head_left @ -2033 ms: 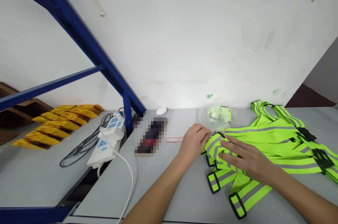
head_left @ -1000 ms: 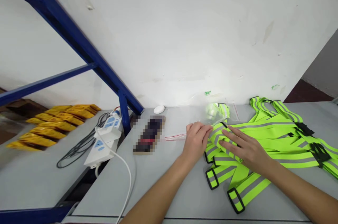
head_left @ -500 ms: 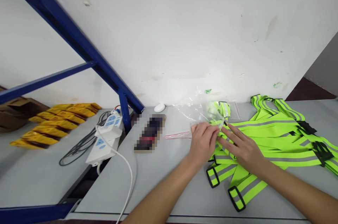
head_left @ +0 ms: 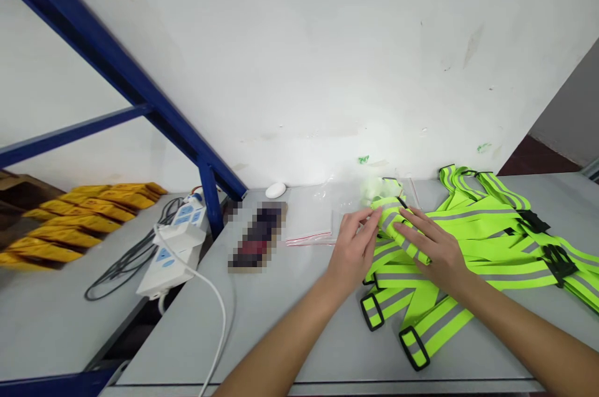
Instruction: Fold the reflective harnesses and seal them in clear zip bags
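A fluorescent-green reflective vest with grey stripes and black buckles lies spread on the grey table. My right hand is closed on a folded bundle of its straps, raised a little off the table. My left hand sits just left of that bundle. Its fingertips pinch the mouth of a clear plastic zip bag against the fold. More clear bags with a red seal line lie flat to the left of the hand.
A pixelated dark object and a small white oval thing lie left of the bags. A white power strip with cables, yellow packets and a blue rack frame are at the left. The wall stands close behind.
My right hand has gone from lying flat on the vest to lifting a folded bundle of straps. My left hand raised the clear bag and brought it to the bundle.
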`<state>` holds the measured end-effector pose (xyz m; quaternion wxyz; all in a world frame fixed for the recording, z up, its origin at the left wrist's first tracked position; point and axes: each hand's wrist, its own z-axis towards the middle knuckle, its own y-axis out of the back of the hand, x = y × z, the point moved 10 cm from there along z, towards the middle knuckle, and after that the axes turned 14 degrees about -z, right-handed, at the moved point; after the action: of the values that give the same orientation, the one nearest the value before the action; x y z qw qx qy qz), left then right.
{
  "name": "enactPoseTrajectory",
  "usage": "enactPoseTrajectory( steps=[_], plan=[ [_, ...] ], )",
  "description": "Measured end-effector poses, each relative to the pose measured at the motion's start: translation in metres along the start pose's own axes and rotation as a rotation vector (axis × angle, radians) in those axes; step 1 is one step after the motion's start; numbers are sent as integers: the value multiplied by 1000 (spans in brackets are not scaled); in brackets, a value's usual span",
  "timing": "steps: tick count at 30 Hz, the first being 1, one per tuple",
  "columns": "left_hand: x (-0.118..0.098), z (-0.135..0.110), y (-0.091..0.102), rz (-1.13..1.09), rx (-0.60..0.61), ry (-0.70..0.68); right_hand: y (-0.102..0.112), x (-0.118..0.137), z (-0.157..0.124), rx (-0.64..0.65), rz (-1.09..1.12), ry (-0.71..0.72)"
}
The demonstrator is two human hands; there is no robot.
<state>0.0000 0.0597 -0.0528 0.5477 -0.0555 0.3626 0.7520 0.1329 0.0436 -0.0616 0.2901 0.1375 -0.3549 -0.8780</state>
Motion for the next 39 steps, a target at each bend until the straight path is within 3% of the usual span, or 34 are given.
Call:
enactPoseTrajectory(
  steps=[6,12,15,18,23,27,35,39],
  plan=[
    [5,8,7,241,161,-54,11,13,4,-16,79,133],
    [3,-4,-28,199,501,-68,3,29,-4,12,105,259],
    [-4,-10,-39,173,580,-107,3,31,-6,-8,62,274],
    [-11,-9,-35,145,560,-148,9,31,-3,-39,27,283],
    [-5,-3,-21,153,547,-57,22,38,2,-79,26,344],
    [-9,-5,-19,163,576,-105,25,47,2,-59,74,409],
    [4,-10,-21,86,598,-31,12,41,-2,105,273,386],
    [9,-3,-8,137,471,-29,5,33,0,229,430,289]
  ],
)
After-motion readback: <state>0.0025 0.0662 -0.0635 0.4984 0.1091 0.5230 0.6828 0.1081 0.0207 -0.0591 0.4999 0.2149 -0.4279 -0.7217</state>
